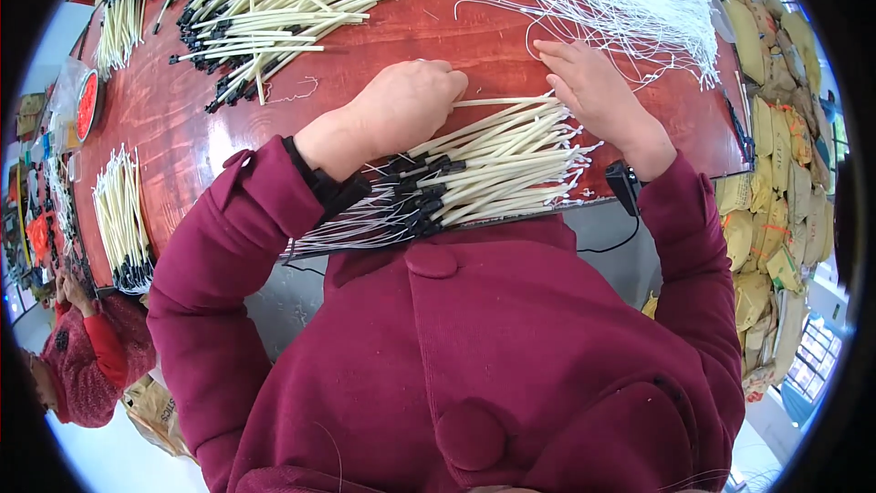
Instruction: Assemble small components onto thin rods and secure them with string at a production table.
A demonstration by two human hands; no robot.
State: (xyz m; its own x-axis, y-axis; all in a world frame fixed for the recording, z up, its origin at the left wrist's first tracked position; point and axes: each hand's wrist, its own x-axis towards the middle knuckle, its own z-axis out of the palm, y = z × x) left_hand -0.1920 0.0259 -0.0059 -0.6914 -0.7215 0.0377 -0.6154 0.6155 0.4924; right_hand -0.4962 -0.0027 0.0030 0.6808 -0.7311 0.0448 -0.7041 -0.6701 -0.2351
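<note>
My left hand point(401, 110) is closed around one end of a cream-coloured tube point(504, 101), which lies level and points right. The end inside the fist is hidden. At the tube's other end is my right hand point(595, 99), its fingers stretched out and the thumb apart from them, close to the tip. Below both hands, along the near table edge, lies a pile of similar cream tubes point(502, 164). They have black caps at their left ends, white string knots at their right ends, and thin white strings point(351, 228) trailing left.
More black-capped tubes point(301, 0) are heaped at the far left of the red table point(401, 46). Loose white strings point(593, 0) spread across the far right. Another tube bundle point(123, 215) and a red-filled bowl point(87, 105) sit left, near another person point(96, 356). Stacked sacks point(776, 155) stand right.
</note>
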